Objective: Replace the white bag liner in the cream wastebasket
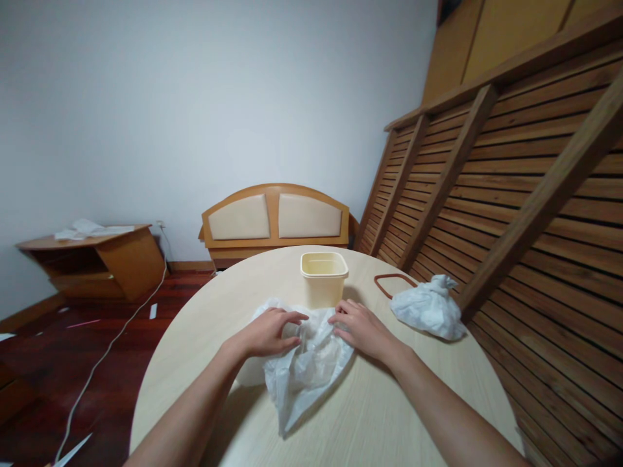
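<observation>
On the tabletop (379,415), a crumpled white bag (318,363) is touched by the loosely open left hand (275,331) and the right hand (363,327), fingers curled; whether it is pinched cannot be told. Just beyond, toward the far edge, an upright cream tub (324,288) might be tipped if knocked by knuckles.

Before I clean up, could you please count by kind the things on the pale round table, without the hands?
White crumpled thin plastic bags: 2 (one spread out, one bunched up)
Cream-coloured open-topped rectangular bin: 1
Reddish-brown rounded frame, partly hidden: 1
Total: 4
</observation>
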A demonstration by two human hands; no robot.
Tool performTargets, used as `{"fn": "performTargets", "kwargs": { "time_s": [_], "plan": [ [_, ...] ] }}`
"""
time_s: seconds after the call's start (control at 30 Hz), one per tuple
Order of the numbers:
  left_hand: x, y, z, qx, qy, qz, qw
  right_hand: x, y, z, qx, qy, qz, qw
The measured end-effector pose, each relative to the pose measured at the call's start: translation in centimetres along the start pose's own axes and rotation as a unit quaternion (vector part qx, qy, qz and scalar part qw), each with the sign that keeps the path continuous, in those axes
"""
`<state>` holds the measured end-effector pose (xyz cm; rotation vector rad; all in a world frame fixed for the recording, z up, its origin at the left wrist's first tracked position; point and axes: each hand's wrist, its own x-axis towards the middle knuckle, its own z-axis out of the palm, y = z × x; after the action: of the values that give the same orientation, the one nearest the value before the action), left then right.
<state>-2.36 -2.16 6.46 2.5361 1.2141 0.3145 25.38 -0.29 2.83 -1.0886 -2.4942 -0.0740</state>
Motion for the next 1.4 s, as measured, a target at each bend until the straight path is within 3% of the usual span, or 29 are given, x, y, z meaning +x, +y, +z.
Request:
{"fn": "performTargets", "kwargs": {
  "time_s": [0.13, 0.23, 0.5, 0.57, 0.67, 0.8, 0.97, 1.17, 1.4],
  "plan": [
    [0.1, 0.2, 0.4, 0.032, -0.036, 0.01, 0.999, 0.3, 0.2, 0.4, -0.038, 0.011, 0.024, 0.999],
    [0.2, 0.2, 0.8, 0.046, -0.045, 0.009, 0.998, 0.4, 0.5, 0.5, -0.007, 0.048, 0.048, 0.998],
    [0.5, -0.1, 0.9, 0.013, 0.007, 0.006, 1.0, 0.4, 1.1, 0.5, 0.115, 0.152, 0.1, 0.977],
    [0.6, -0.4, 0.8, -0.01, 0.049, 0.006, 0.999, 0.4, 1.4, 0.5, 0.117, 0.158, 0.116, 0.974],
    [0.6, -0.9, 0.5, -0.025, 0.165, 0.006, 0.986, 0.3, 2.1, 0.4, 0.116, 0.164, 0.138, 0.97],
    [0.5, -1.2, -0.1, -0.011, 0.278, -0.039, 0.96, 0.1, 2.5, -0.4, 0.113, 0.173, 0.16, 0.965],
    [0.5, -0.5, -0.2, 0.023, 0.33, -0.067, 0.941, 0.0, -0.1, -1.4, 0.133, 0.165, 0.117, 0.97],
    [0.6, 0.8, 0.7, 0.051, 0.335, -0.054, 0.939, 0.0, -5.3, -0.7, 0.188, 0.09, 0.07, 0.975],
    [0.6, 2.4, 1.2, 0.045, 0.311, -0.032, 0.949, 0.0, -6.3, -0.6, 0.179, 0.106, 0.091, 0.974]
  ]
}}
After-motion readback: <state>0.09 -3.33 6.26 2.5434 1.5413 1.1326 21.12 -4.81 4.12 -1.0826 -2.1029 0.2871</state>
